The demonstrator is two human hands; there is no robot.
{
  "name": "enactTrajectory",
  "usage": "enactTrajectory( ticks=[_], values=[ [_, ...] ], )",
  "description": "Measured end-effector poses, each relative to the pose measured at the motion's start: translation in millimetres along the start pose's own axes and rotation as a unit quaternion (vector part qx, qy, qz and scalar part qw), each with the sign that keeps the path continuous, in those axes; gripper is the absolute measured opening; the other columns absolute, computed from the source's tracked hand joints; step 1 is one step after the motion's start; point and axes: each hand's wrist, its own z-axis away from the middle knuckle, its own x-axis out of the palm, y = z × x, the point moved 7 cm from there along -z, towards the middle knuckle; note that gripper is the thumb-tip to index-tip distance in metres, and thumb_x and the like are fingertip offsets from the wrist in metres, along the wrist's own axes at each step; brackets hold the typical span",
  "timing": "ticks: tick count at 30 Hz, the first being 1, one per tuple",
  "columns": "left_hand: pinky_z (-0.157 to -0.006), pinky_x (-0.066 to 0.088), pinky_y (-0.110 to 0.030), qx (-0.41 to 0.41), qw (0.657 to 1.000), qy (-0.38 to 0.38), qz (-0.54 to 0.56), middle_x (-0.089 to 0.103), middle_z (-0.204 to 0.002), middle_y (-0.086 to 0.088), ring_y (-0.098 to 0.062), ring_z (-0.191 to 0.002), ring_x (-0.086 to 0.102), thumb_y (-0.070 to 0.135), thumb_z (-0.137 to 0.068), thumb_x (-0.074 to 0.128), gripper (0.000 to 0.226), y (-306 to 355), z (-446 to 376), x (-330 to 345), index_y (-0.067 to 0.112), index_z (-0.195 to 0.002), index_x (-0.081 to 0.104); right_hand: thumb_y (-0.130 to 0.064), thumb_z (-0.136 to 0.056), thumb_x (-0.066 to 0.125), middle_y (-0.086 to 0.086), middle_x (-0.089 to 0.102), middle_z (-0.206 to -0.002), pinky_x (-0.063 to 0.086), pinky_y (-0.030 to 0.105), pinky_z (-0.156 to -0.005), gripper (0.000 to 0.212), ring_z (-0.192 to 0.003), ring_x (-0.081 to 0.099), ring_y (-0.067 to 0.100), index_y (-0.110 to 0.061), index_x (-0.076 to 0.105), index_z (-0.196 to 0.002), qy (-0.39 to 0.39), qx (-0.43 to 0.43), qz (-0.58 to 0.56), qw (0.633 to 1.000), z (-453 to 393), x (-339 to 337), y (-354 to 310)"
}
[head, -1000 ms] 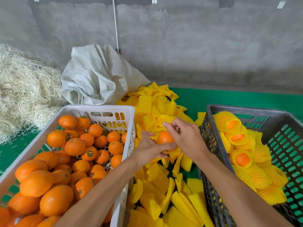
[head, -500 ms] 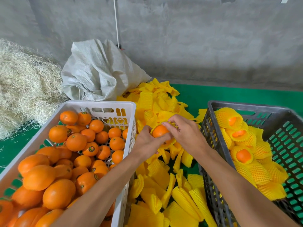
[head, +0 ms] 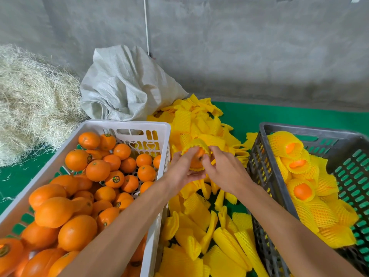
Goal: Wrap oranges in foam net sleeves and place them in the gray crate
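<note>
Together, left hand (head: 182, 169) and right hand (head: 223, 170) grip one orange (head: 196, 158), fingers curled around its foam net sleeve (head: 196, 143).

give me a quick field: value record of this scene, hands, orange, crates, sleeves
left hand: cradles the orange from below
right hand: pulls the foam sleeve over the orange
orange: partly covered, top open
foam sleeve: yellow, stretched round the orange
white crate: bare oranges
gray crate: wrapped oranges
loose sleeves: piled between the crates
</note>
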Motion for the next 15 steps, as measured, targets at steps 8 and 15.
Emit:
enactTrajectory(
  ticks=[8,15],
  values=[
    [-0.085,0.063,-0.047,0.036,0.999,-0.035,-0.007,0.075,-0.117,-0.013,-0.035,-0.100,0.076,0.025,-0.069,0.090,0.092,3.0,3.7,5.3,0.018,-0.139,0.031,-0.022,-0.107,0.042,0.010,0.067,-0.090,0.052,0.046,-0.067,0.033,-0.078,0.062,0.026,-0.007,0.056,-0.133,0.001,0.001,-0.042,0.999,-2.0,-7.0,5.1],
    [-0.068,0.063,-0.038,0.066,0.975,0.109,-0.179,0.066,-0.121,-0.009,-0.026,-0.092,0.075,0.068,-0.054,0.082,0.103,12.5,3.6,-9.4,0.015,-0.133,0.044,-0.025,-0.110,0.041,0.012,0.068,-0.102,0.041,0.035,-0.063,0.030,-0.087,0.065,0.033,-0.007,0.056,-0.128,0.051,-0.016,0.036,0.998,-1.4,-19.8,-4.8]
  ],
)
